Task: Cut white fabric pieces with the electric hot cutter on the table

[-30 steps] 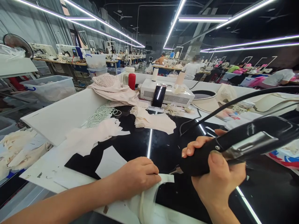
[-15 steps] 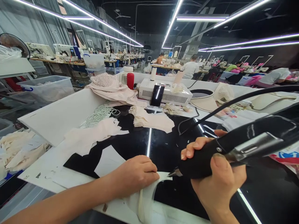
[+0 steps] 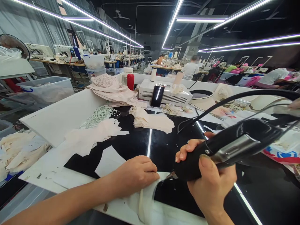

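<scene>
Black tool point(image 3: 226, 147) filled my curled right hand point(image 3: 209, 181); left hand point(image 3: 138, 174), knuckles up, pinched pale fabric point(image 3: 150, 197) kinda trailing off toward five o'clock.

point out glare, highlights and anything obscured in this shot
Head view: ceiling tubes reflect brightly off the black tabletop and phone; head view: the metal strip on the black tool shines; head view: one distant worker's head is pixelated.

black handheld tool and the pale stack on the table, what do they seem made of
Black handheld tool: probably plastic, smooth with glossy highlights; its silvery side part looks metal, from the bright shine. Pale stack: likely thin fabric, matte, with soft layered edges; exact fibre unclear.
</scene>
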Motion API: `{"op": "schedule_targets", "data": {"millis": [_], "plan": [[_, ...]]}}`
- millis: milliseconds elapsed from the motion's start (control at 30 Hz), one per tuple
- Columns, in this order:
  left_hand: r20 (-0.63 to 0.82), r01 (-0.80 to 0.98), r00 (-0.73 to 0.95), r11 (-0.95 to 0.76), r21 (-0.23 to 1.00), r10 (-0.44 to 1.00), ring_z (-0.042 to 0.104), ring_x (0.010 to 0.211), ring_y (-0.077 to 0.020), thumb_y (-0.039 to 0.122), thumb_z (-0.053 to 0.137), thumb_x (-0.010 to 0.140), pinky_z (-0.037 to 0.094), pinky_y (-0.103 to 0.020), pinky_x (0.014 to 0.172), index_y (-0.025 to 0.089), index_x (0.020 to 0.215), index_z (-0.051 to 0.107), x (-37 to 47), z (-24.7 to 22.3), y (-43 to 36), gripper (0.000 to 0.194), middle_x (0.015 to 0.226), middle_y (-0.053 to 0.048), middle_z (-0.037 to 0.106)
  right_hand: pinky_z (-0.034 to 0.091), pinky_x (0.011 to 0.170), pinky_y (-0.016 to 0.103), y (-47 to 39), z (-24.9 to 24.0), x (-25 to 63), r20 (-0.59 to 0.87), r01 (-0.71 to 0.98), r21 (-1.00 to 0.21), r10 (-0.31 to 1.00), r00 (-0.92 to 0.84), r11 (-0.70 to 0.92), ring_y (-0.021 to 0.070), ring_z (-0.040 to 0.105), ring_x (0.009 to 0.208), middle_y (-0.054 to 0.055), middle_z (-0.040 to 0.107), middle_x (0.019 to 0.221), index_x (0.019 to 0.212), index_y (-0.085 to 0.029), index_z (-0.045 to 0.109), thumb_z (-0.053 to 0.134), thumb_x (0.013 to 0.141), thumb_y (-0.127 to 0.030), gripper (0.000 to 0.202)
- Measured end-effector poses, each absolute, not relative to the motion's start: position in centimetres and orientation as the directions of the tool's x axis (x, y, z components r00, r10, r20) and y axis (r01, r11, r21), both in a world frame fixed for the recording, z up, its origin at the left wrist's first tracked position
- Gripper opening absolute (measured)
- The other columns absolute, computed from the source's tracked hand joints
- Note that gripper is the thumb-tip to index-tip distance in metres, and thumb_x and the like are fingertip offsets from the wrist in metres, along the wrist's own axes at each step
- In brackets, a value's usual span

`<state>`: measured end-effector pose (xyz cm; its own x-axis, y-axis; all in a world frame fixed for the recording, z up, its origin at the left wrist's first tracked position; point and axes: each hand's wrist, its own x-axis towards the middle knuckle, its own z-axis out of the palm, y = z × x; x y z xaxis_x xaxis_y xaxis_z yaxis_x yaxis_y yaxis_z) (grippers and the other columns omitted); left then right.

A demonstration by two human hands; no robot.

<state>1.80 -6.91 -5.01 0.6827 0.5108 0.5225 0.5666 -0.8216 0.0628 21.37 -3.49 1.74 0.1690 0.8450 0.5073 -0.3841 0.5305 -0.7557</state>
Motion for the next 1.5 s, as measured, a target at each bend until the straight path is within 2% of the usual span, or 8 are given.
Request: {"op": "schedule_targets", "data": {"millis": [567, 733, 833, 967, 1167, 1233, 1300, 1500], "plan": [[0.552, 0.558, 0.668, -0.827, 0.073, 0.499, 0.063, 0.085, -0.0153, 0.003, 0.057, 0.108, 0.057, -0.029, 0.096, 0.015, 0.098, 0.068, 1.8, -5.0, -7.0, 0.019, 0.092, -0.002, 0.069, 0.060, 0.050, 0.031, -3.3, 1.9, 22.0, 0.531, -0.375, -0.728, 0.818, 0.220, 0.573, 0.0161, 0.065, 0.056, -0.004, 0.071, 0.079, 0.122, -0.028, 0.070, 0.093, 0.081, -0.043, 0.049], [0.550, 0.565, 0.667, -0.822, 0.067, 0.503, 0.065, 0.085, -0.0147, 0.003, 0.058, 0.108, 0.058, -0.028, 0.095, 0.016, 0.096, 0.067, 1.8, -5.2, -6.8, 0.020, 0.091, -0.002, 0.069, 0.060, 0.051, 0.031, -3.4, 1.8, 21.9, 0.513, -0.347, -0.755, 0.831, 0.215, 0.556, 0.0157, 0.065, 0.057, -0.004, 0.071, 0.079, 0.121, -0.028, 0.069, 0.088, 0.085, -0.037, 0.041], [0.556, 0.562, 0.669, -0.825, 0.055, 0.493, 0.067, 0.091, -0.0150, 0.002, 0.058, 0.108, 0.058, -0.030, 0.100, 0.014, 0.104, 0.068, 1.7, -4.9, -7.0, 0.016, 0.097, -0.003, 0.071, 0.060, 0.051, 0.031, -3.6, 1.8, 21.8, 0.496, -0.327, -0.775, 0.841, 0.215, 0.540, 0.0157, 0.065, 0.058, -0.004, 0.070, 0.081, 0.120, -0.028, 0.068, 0.086, 0.086, -0.035, 0.039], [0.525, 0.607, 0.670, -0.794, 0.019, 0.525, 0.069, 0.113, -0.0201, 0.003, 0.052, 0.109, 0.057, -0.032, 0.108, 0.010, 0.126, 0.065, 1.6, -3.6, -8.4, 0.023, 0.119, -0.009, 0.074, 0.060, 0.054, 0.033, -4.0, 1.6, 22.0, 0.522, -0.314, -0.763, 0.825, 0.215, 0.565, 0.0163, 0.066, 0.059, -0.003, 0.069, 0.082, 0.123, -0.028, 0.068, 0.086, 0.087, -0.036, 0.041], [0.547, 0.753, 0.554, -0.658, -0.010, 0.627, 0.069, 0.094, -0.0219, -0.007, 0.050, 0.092, 0.061, -0.029, 0.083, 0.012, 0.121, 0.060, 2.1, -5.0, -10.8, 0.036, 0.110, -0.009, 0.071, 0.062, 0.056, 0.033, -4.1, 1.0, 22.3, 0.527, -0.304, -0.762, 0.820, 0.225, 0.572, 0.0163, 0.068, 0.061, -0.002, 0.072, 0.083, 0.123, -0.026, 0.067, 0.086, 0.089, -0.035, 0.040], [0.523, 0.790, 0.516, -0.612, 0.014, 0.678, 0.069, 0.091, -0.0219, -0.010, 0.050, 0.084, 0.059, -0.027, 0.071, 0.014, 0.121, 0.058, 2.1, -5.9, -10.7, 0.044, 0.110, -0.009, 0.070, 0.063, 0.057, 0.032, -4.0, 0.9, 22.6, 0.536, -0.295, -0.761, 0.816, 0.219, 0.579, 0.0162, 0.069, 0.061, -0.001, 0.072, 0.084, 0.123, -0.026, 0.067, 0.085, 0.091, -0.034, 0.038], [0.470, 0.812, 0.510, -0.584, 0.015, 0.720, 0.070, 0.091, -0.0221, -0.012, 0.052, 0.080, 0.057, -0.027, 0.069, 0.015, 0.119, 0.056, 2.2, -6.2, -10.1, 0.049, 0.109, -0.008, 0.070, 0.064, 0.057, 0.033, -3.8, 0.8, 22.8, 0.555, -0.278, -0.755, 0.805, 0.211, 0.594, 0.0164, 0.070, 0.062, -0.001, 0.073, 0.085, 0.124, -0.026, 0.067, 0.085, 0.092, -0.032, 0.037], [0.250, 0.788, 0.578, -0.611, 0.077, 0.777, 0.069, 0.105, -0.0234, -0.011, 0.058, 0.085, 0.061, -0.032, 0.090, 0.018, 0.122, 0.055, 2.2, -4.0, -7.7, 0.047, 0.118, -0.009, 0.069, 0.063, 0.059, 0.033, -3.7, 0.6, 22.9, 0.524, -0.257, -0.765, 0.803, 0.285, 0.591, 0.0163, 0.069, 0.062, -0.001, 0.073, 0.085, 0.121, -0.025, 0.066, 0.087, 0.090, -0.033, 0.038]]}}
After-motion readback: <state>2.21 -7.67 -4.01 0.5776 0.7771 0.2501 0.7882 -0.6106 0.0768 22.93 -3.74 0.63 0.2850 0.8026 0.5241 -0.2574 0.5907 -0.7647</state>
